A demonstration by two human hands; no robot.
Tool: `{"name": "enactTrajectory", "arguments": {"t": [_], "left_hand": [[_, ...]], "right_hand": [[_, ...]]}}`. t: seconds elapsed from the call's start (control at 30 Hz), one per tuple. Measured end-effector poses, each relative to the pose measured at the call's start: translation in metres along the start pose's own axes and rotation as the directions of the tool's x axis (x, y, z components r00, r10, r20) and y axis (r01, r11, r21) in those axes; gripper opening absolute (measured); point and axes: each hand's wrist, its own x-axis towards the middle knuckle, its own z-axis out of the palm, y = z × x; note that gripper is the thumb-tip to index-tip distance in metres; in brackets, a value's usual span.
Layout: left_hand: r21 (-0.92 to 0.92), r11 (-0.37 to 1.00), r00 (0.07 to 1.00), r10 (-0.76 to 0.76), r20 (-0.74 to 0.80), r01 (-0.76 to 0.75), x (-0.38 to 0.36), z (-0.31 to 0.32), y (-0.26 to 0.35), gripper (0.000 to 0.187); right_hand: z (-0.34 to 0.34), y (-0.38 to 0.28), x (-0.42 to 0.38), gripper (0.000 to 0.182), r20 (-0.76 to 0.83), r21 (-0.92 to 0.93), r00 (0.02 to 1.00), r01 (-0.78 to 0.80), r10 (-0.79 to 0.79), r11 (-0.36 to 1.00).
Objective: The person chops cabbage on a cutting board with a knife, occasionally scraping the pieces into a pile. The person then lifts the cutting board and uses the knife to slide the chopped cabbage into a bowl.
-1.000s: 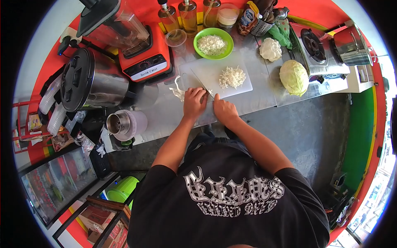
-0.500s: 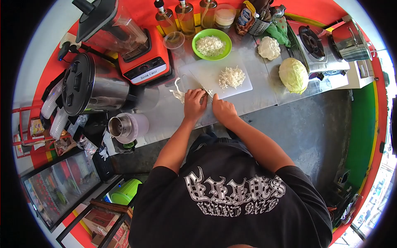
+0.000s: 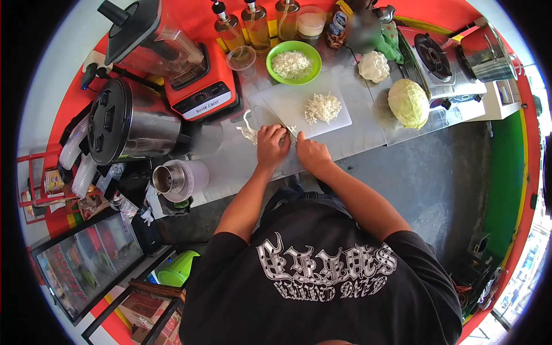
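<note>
On the front edge of a white cutting board (image 3: 342,106), my right hand (image 3: 312,152) is closed round the handle of a knife (image 3: 279,119), whose thin blade points up and left. My left hand (image 3: 272,146) lies just left of it, fingers bent and pressed together near a few pale shreds; what is under the fingers is hidden. A heap of shredded cabbage (image 3: 322,108) rests on the board to the right. Pale scraps (image 3: 248,131) lie on the metal table left of my left hand. Behind the board, a green bowl (image 3: 317,68) holds more white shreds.
A whole cabbage (image 3: 408,104) and a white cauliflower-like piece (image 3: 374,66) sit at the right, before a stove (image 3: 456,86). A red blender (image 3: 201,92), a large pot (image 3: 138,123) and a metal-and-pink container (image 3: 192,177) stand at the left. Oil bottles (image 3: 256,29) line the back.
The view has shifted very slightly. Both hands and the knife stay in nearly the same place at the board's front edge.
</note>
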Motion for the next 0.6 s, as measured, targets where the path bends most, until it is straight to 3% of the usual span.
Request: {"name": "enactTrajectory", "arguments": {"t": [0.2,0.47,0.6], "left_hand": [[0.047,0.999,1.0,-0.021,0.01,0.02,-0.001,0.0,0.002,0.016],[0.013,1.0,0.995,0.008,0.1,-0.009,0.001,-0.008,0.009,0.016],[0.008,0.999,0.994,0.045,0.099,-0.046,-0.001,-0.005,0.009,0.019]], "right_hand": [[-0.008,0.022,-0.019,0.028,0.039,0.059,0.999,0.03,-0.032,0.998],[-0.02,0.052,-0.028,0.031,-0.027,0.058,0.992,-0.122,0.124,0.991],[-0.027,0.056,-0.035,0.031,-0.026,0.042,0.992,-0.118,0.12,0.992]]}}
